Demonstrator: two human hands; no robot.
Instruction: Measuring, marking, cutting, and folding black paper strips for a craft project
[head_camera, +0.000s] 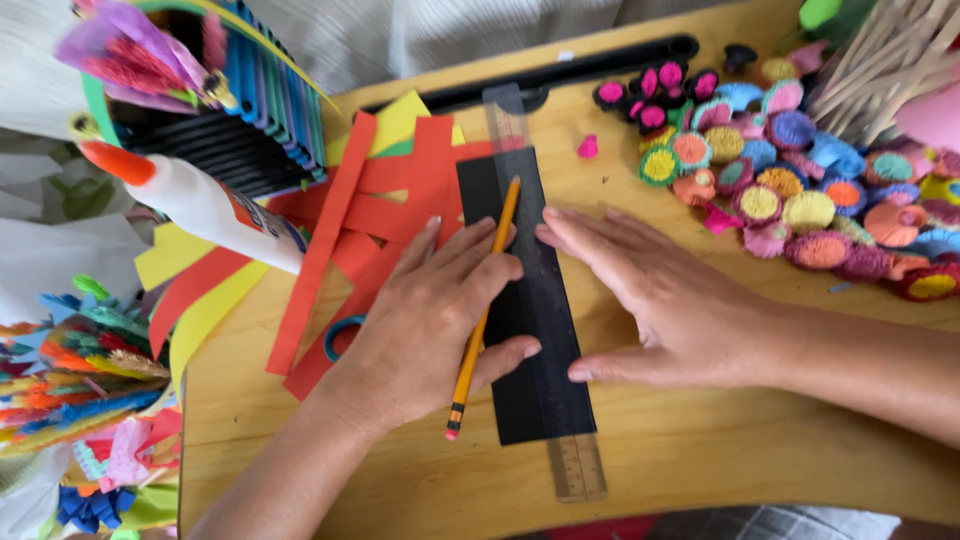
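Wooden tabletop (700, 450), cluttered. Left hand (430, 320) grips a yellow pencil (482, 310), tip on black paper strip (530, 300) at centre. Right hand (650, 300) flat, fingers spread, pressing the clear ruler (580, 465) onto it. Red paper strips (400, 200) left; colourful paper rosettes (790, 190) right; glue bottle (200, 205) left.

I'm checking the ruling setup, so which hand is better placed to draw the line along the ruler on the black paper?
The left hand: it holds the pencil with its tip at the clear ruler on the black paper strip. The right hand lies flat, pressing on the ruler.
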